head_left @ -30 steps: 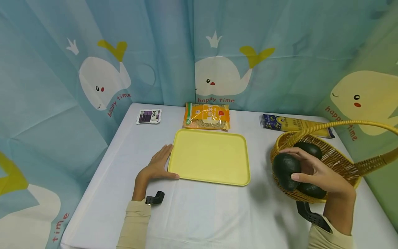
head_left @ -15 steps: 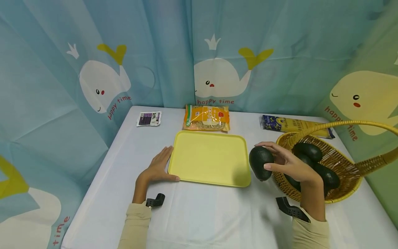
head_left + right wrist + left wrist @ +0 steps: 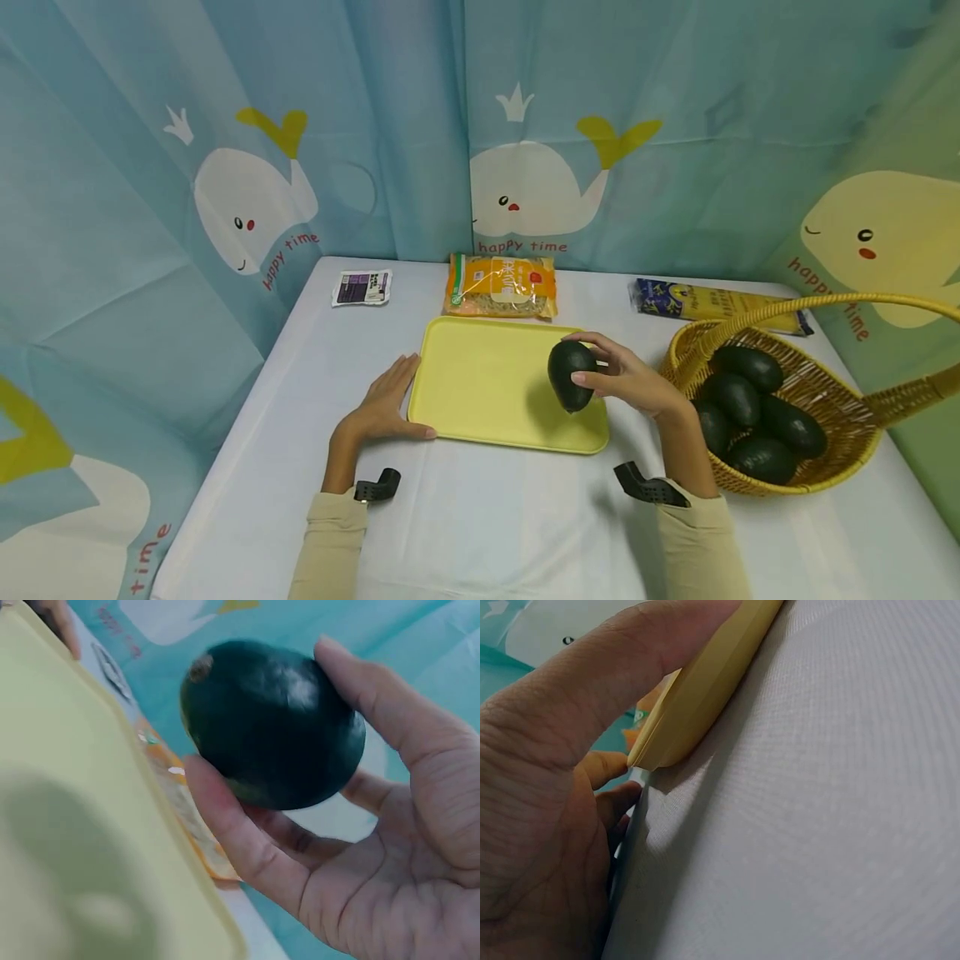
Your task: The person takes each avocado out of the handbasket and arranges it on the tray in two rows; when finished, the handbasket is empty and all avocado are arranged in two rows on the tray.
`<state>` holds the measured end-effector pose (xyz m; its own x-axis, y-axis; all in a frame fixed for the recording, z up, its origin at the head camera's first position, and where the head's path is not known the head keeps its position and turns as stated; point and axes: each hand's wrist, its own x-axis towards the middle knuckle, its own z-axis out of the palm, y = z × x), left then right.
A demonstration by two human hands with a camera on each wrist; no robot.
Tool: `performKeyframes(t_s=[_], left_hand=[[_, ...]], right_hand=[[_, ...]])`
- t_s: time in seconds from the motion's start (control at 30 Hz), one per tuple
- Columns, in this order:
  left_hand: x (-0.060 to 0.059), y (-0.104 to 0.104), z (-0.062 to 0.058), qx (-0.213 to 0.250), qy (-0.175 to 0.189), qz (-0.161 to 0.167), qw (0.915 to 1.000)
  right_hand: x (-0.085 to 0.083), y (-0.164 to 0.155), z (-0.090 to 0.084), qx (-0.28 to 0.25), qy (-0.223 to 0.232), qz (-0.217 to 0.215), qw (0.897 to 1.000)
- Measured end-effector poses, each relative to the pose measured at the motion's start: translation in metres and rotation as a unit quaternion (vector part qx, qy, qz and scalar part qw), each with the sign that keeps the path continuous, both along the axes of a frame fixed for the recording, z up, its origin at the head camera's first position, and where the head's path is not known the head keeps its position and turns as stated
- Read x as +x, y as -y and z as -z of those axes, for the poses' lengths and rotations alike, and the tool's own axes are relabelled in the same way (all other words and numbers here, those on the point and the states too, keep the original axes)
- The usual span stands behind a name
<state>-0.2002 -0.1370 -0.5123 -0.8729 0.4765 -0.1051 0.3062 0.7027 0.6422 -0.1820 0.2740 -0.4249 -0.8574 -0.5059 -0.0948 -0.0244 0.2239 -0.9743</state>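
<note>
Resting on a white-covered table (image 3: pixel 487 517), the person's left hand (image 3: pixel 384 406) lies flat with its fingers straight, set against the near left corner of a yellow tray (image 3: pixel 480 383); the left wrist view shows the thumb (image 3: pixel 630 682) touching the tray's rim. To the right, the right hand (image 3: pixel 626 383) grips a dark green avocado (image 3: pixel 572 375), fingers and thumb curled round it, holding it above the tray's right part. In the right wrist view the avocado (image 3: pixel 270 724) sits between the thumb and fingers, its stem end turned toward the tray (image 3: pixel 67 840), clear of the surface. Both forearms wear beige sleeves (image 3: pixel 330 542). Just right of that hand stands a wicker basket (image 3: pixel 832 400) with a tall arched handle, holding several more dark avocados (image 3: pixel 750 404). Farther back, beyond the tray, lies an orange packet of noodles (image 3: pixel 501 286), with a small purple-and-white packet (image 3: pixel 362 287) at the left and a long blue-and-yellow packet (image 3: pixel 712 302) at the right. Behind the table hang blue curtains (image 3: pixel 375 125) printed with white whales.
</note>
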Motion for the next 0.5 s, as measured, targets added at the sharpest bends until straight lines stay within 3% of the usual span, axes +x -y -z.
performKeyframes(t_s=[0.2,0.5], left_hand=[[-0.001,0.000,-0.001,-0.002,-0.002,-0.002,1.0000],[0.000,-0.001,-0.001,0.000,0.002,-0.002,1.0000]], right_hand=[[-0.019,0.027,0.013,-0.034,0.068,0.035,0.997],[-0.043,0.064,0.033,-0.055,0.108,0.090,0.989]])
